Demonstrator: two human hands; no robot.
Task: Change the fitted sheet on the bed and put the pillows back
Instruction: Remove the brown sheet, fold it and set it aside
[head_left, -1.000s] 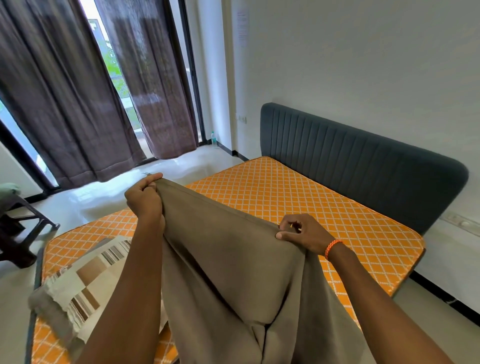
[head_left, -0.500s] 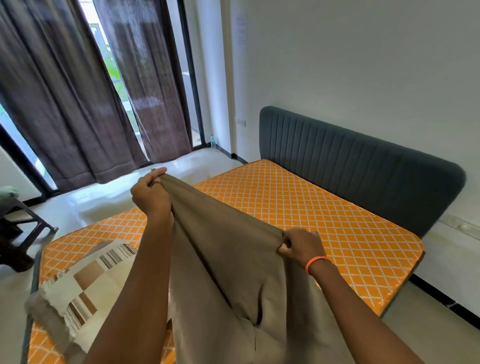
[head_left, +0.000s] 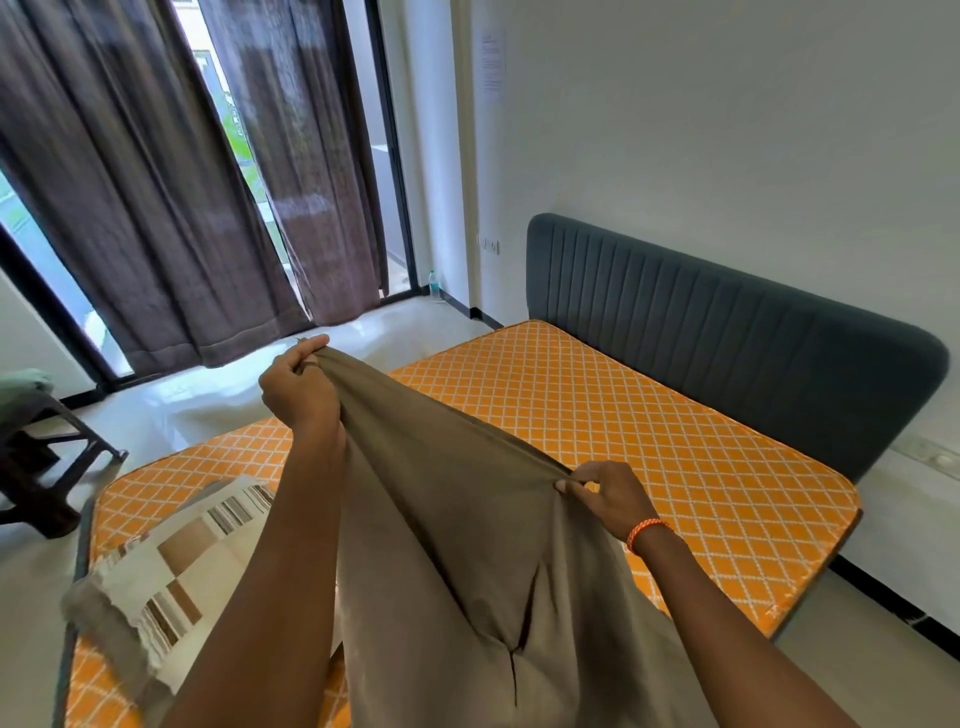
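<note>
Bedroom with white walls, and I hold a sheet up over the bare bed.

The olive-brown sheet (head_left: 452, 519) hangs above the orange diamond-patterned mattress (head_left: 649, 447), its top edge stretched between my hands. My left hand (head_left: 298, 392) grips one end, bunched, high over the mattress's far side; my right hand (head_left: 610, 493) pinches the other end lower, an orange band on its wrist. A striped beige cloth (head_left: 171, 566) lies on the mattress's left part. The dark padded headboard (head_left: 727, 332) stands along its right edge; brown curtains (head_left: 130, 182) hang beyond it.
</note>
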